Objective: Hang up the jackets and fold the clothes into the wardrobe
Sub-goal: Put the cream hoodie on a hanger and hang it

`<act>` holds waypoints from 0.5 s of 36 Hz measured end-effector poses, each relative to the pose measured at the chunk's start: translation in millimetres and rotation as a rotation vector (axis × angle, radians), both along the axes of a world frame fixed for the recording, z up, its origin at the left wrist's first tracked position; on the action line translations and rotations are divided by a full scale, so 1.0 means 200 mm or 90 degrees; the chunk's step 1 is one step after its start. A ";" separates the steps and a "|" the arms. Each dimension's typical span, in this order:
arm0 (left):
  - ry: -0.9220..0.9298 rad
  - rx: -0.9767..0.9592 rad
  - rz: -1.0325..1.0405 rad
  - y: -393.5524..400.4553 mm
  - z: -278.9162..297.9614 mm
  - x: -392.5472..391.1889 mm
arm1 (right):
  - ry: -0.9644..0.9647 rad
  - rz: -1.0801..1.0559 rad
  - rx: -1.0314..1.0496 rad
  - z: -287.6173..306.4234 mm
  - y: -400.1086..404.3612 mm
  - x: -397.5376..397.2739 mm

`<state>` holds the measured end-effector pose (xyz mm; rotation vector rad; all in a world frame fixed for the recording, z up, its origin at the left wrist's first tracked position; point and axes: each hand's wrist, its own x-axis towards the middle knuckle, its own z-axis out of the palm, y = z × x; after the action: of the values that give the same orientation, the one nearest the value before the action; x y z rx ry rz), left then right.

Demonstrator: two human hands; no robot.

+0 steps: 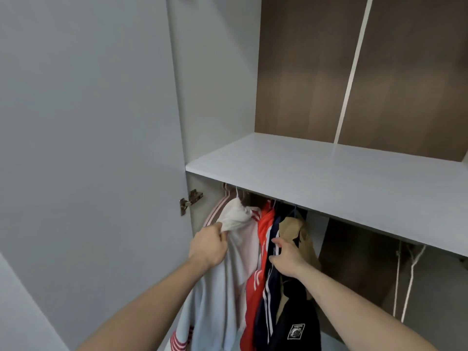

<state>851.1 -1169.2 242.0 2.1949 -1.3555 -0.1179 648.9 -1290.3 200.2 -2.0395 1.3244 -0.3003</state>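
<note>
Left hand [210, 245] is bunching up the shoulder of the white jacket [235, 252], right hand [287, 257] grips the navy jacket [272, 295]. Both hang under the shelf [329, 178], red jacket [264, 224] between them, tan one [296, 231] behind.

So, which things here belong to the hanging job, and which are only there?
Job:
- white jacket, gripped by left hand
- red jacket
- navy jacket, touched by right hand
- tan jacket
- pink hangers

Only there:
- shelf
- hinge
- white hangers
</note>
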 end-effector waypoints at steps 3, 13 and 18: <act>0.012 -0.021 0.005 -0.13 -0.03 0.00 | 0.029 0.012 0.008 -0.06 -0.08 0.01; 0.056 -0.026 -0.012 -0.53 -0.17 -0.05 | 0.057 0.053 0.001 -0.15 -0.24 0.04; 0.075 0.054 -0.035 -0.64 -0.25 -0.10 | 0.066 0.062 0.004 -0.16 -0.24 0.05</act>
<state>831.3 -1296.4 192.2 2.1828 -1.3678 -0.3267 659.8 -1338.0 168.1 -2.1315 1.2816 -0.1478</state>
